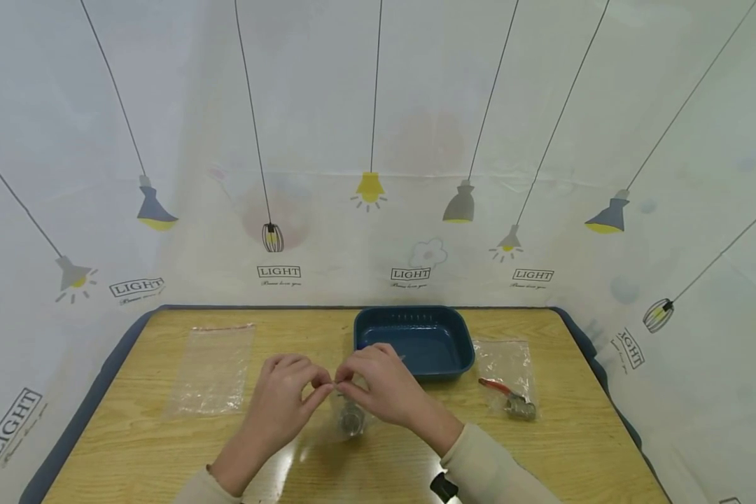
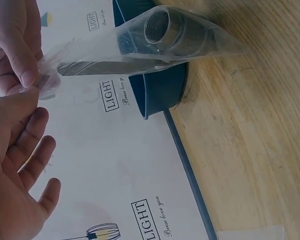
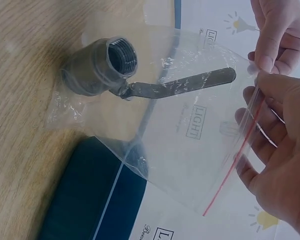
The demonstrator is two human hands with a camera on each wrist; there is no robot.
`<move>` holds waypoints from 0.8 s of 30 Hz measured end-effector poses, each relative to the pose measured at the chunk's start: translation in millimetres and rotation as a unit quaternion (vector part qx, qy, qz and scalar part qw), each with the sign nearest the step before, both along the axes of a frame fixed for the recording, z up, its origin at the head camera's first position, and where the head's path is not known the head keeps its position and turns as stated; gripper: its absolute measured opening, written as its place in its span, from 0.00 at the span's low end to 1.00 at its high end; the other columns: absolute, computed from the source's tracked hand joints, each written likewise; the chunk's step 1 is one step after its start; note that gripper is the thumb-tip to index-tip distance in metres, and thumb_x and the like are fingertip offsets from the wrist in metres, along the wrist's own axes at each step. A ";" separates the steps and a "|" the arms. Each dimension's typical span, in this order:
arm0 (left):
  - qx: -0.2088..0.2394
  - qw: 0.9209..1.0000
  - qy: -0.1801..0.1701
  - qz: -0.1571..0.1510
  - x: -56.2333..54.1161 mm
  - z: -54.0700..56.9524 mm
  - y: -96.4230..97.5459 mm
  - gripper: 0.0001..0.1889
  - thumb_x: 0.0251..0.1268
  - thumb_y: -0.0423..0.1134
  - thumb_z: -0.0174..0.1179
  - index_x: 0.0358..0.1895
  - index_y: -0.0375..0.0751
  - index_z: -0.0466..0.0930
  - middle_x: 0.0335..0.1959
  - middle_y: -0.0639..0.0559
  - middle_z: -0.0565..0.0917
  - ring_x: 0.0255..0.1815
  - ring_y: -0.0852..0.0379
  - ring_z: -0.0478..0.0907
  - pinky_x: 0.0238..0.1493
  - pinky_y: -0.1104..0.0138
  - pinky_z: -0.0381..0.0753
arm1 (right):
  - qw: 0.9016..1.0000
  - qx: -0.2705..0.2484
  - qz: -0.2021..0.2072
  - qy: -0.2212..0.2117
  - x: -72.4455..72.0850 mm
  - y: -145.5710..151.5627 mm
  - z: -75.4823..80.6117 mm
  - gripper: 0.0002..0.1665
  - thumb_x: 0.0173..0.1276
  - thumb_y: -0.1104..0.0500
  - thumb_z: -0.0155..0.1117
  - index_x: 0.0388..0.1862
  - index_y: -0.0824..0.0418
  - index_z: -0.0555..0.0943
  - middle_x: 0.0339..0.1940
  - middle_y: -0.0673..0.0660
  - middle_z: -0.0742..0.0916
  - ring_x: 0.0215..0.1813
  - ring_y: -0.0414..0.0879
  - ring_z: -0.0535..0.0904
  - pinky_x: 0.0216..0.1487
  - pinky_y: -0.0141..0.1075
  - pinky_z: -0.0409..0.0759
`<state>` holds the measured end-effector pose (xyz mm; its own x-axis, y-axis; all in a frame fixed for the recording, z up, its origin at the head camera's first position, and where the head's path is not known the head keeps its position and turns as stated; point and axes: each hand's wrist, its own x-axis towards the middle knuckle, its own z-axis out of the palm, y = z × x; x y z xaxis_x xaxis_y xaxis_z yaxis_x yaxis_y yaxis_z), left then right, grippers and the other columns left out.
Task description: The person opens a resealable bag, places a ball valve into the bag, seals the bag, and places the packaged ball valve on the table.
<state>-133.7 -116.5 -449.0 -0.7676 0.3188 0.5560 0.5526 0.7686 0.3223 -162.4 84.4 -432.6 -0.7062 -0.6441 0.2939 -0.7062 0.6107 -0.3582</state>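
Observation:
Both hands meet in front of me at the top edge of a clear zip bag (image 3: 182, 135) with a red line along its mouth. My left hand (image 1: 283, 392) pinches that edge between thumb and forefinger. Right beside it, my right hand (image 1: 381, 385) pinches the same edge, fingertips close to the left ones. A metal ball valve (image 3: 92, 67) with a threaded opening lies in the bottom of the bag. Its long flat lever handle (image 2: 105, 67) points up toward the hands. In the head view the hands partly hide the bag.
A dark blue plastic basin (image 1: 416, 350) stands at the back, just beyond the right hand. To the right lies another clear bag (image 1: 507, 353) with a red-handled valve (image 1: 516, 406). A flat clear zip bag (image 1: 217, 371) lies at left on the wooden table (image 1: 132, 448).

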 end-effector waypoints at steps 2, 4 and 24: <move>0.003 1.000 0.002 -0.007 0.4 0.7 -0.1 0.06 0.53 0.44 0.71 0.27 0.57 0.81 0.24 0.68 0.80 0.40 0.62 0.80 0.54 0.54 0.74 | 1.000 -0.001 0.001 -0.006 0.0 -0.1 0.7 0.04 0.68 0.49 0.64 0.37 0.45 0.82 0.35 0.37 0.86 0.45 0.34 0.79 0.61 0.48 0.71; 0.006 1.000 0.003 -0.016 0.8 1.2 0.1 0.05 0.54 0.44 0.70 0.28 0.57 0.82 0.25 0.68 0.81 0.40 0.62 0.80 0.53 0.55 0.73 | 1.000 -0.001 0.000 -0.011 -0.1 -0.3 0.7 0.04 0.68 0.49 0.64 0.37 0.45 0.82 0.35 0.38 0.86 0.45 0.34 0.79 0.62 0.49 0.71; 0.013 1.000 0.009 -0.009 2.2 -6.2 5.8 0.07 0.59 0.39 0.67 0.30 0.55 0.78 0.25 0.67 0.77 0.39 0.63 0.76 0.54 0.54 0.72 | 1.000 0.012 0.017 -0.002 -6.6 0.6 -6.5 0.03 0.71 0.49 0.60 0.38 0.44 0.79 0.37 0.37 0.84 0.44 0.32 0.79 0.64 0.45 0.69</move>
